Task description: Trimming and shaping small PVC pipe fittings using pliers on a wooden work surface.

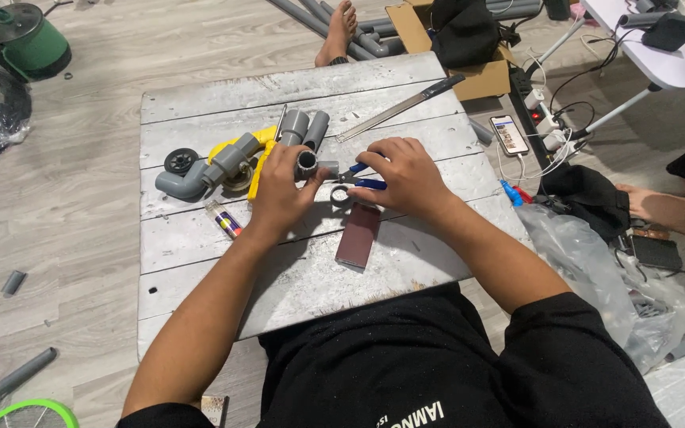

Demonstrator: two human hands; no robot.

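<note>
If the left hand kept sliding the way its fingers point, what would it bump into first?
Probably the pair of upright grey pipe pieces just beyond the left hand, which already holds a short grey pipe fitting. Depth is hard to judge here.

The grey planked surface [200,261] carries a long metal ruler with a dark handle [398,108] lying aslant near its far edge. A dark red rectangular block [357,235] lies flat near the middle. A small tube with a purple band [224,219] lies left of centre. A grey elbow pipe assembly [200,174] rests against a yellow part [262,158], with a small black wheel [181,161] beside it. On the floor: a green lidded pot [29,40] at far left, an open cardboard box [469,55] beyond the surface, a phone [509,135] to the right, and a clear plastic bag [596,277].
</note>
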